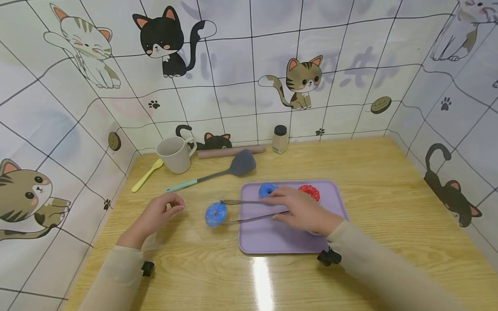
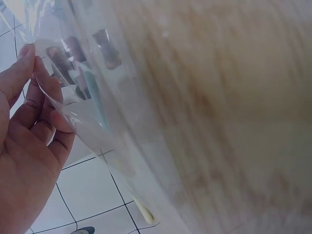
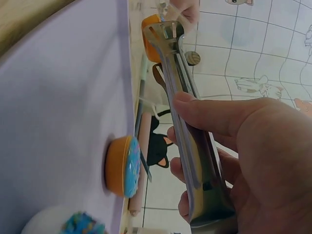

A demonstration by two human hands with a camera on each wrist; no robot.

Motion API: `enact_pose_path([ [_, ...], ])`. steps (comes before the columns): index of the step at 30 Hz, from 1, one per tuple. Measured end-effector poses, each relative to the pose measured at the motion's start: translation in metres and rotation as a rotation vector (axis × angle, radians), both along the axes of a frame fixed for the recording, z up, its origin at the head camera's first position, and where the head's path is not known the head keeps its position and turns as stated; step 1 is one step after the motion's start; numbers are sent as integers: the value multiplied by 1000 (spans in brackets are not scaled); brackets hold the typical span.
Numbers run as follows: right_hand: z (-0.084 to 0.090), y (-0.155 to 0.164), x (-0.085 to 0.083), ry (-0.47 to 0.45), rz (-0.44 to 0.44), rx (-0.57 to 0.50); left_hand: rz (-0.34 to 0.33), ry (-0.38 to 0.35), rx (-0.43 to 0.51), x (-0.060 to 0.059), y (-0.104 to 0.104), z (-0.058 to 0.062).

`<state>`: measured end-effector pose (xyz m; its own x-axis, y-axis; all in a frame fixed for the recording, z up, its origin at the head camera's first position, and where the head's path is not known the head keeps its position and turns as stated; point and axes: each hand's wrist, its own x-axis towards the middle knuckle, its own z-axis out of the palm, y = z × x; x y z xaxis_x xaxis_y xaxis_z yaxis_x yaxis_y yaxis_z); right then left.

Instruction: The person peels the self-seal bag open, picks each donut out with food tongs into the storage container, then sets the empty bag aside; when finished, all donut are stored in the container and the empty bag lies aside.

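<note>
My right hand (image 1: 284, 204) grips a pair of metal tongs (image 1: 251, 209) over the left part of a purple tray (image 1: 337, 202). The tong tips clasp a blue sprinkled donut (image 1: 216, 214) just left of the tray, above the wooden table. On the tray lie another blue donut (image 1: 268, 190) and a red donut (image 1: 310, 192). In the right wrist view my right hand (image 3: 180, 134) wraps the tongs (image 3: 195, 170), with the held donut (image 3: 152, 36) at their far end. My left hand (image 1: 174, 205) pinches a clear plastic film (image 2: 97, 97) between thumb and fingers (image 2: 29, 63), left of the held donut.
Along the back stand a beige mug (image 1: 175, 153), a yellow spoon (image 1: 146, 175), a grey spatula (image 1: 216, 172), a rolling pin (image 1: 232, 151) and a small shaker jar (image 1: 279, 139). Cat-patterned walls close in the table on three sides.
</note>
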<state>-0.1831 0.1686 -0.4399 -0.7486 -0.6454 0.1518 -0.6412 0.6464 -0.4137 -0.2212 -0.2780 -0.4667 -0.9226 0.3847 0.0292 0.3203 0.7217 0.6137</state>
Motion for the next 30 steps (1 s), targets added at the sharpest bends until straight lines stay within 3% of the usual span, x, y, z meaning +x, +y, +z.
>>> enact_pose_path([
  [13,-3,42,26,96,-30,-6,7,5,-11,0,-2,-5],
  [19,-1,65,34,93,-56,-3,0,5,-2,-4,-4,-9],
  [30,-2,98,47,126,-93,24,13,-20,-13,-1,-2,-3],
])
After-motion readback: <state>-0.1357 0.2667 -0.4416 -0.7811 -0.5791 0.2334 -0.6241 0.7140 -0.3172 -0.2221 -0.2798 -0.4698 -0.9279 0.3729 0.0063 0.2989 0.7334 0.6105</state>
